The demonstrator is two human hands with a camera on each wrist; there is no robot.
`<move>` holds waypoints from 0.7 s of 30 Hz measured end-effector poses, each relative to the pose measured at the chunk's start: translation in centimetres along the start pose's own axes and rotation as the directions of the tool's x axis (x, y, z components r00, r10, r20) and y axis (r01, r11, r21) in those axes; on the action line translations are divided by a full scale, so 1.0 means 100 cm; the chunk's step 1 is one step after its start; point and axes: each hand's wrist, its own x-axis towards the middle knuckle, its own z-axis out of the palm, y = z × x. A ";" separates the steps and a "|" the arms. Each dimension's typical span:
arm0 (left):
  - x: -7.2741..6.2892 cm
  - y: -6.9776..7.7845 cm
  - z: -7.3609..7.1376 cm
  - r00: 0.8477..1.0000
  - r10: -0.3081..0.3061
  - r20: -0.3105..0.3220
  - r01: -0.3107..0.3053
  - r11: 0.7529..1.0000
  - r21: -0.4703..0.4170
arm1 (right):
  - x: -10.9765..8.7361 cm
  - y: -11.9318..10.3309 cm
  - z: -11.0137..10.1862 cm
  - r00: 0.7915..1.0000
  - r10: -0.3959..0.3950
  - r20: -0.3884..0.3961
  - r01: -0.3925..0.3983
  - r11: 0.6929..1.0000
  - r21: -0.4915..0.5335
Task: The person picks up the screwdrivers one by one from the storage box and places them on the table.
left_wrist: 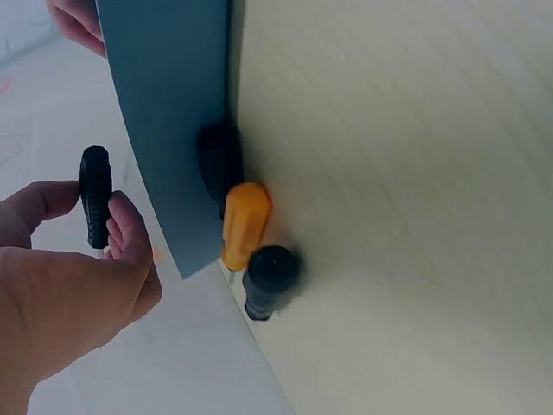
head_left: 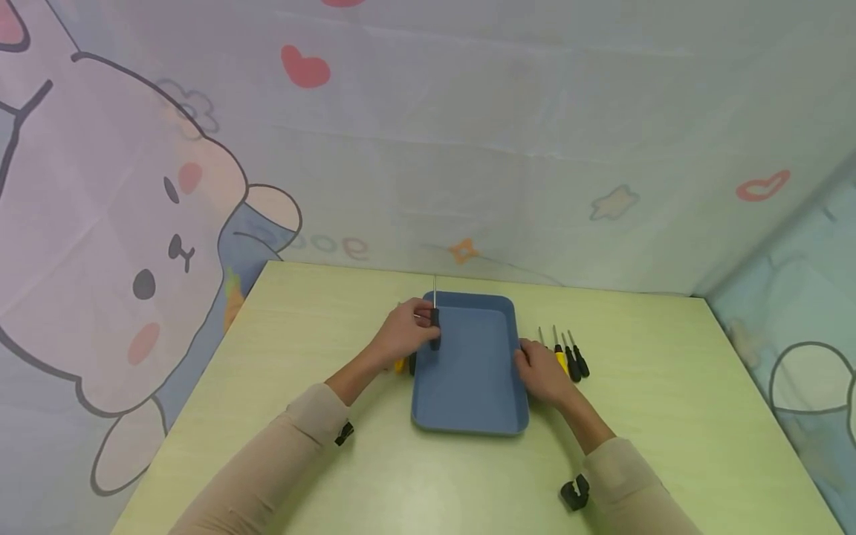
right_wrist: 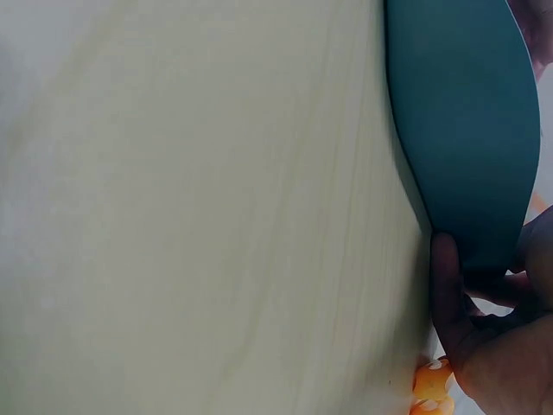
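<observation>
A blue rectangular tray (head_left: 468, 386) lies on the table. My left hand (head_left: 403, 332) pinches a screwdriver (left_wrist: 96, 194) by its black handle between thumb and fingers, over the tray's left side, its metal shaft pointing away from me. With my right hand (head_left: 545, 374) I grip the tray's right rim; in the right wrist view one finger (right_wrist: 445, 277) lies along the outer wall. Left of the tray, the left wrist view shows an orange-handled screwdriver (left_wrist: 246, 220) between a black handle (left_wrist: 220, 160) and another black handle (left_wrist: 270, 277).
Several screwdrivers (head_left: 574, 364) with black and yellow handles lie right of the tray, beside my right hand. The light wooden table (head_left: 321, 312) ends at a printed cloth backdrop (head_left: 428, 186). Black wrist-worn pieces (head_left: 575, 493) sit by my sleeves.
</observation>
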 end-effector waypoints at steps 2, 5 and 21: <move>0.001 -0.004 -0.005 1.000 0.005 0.005 -0.005 1.000 0.002 | 0.000 0.000 0.000 1.000 0.002 -0.001 -0.002 1.000 -0.003; 0.003 -0.008 -0.012 1.000 0.010 0.009 -0.010 1.000 0.017 | 0.000 0.000 0.000 1.000 0.001 0.000 -0.001 1.000 -0.005; 0.000 -0.020 -0.044 1.000 -0.012 -0.011 0.012 1.000 0.008 | 0.000 -0.001 -0.001 1.000 0.018 0.009 -0.018 1.000 0.005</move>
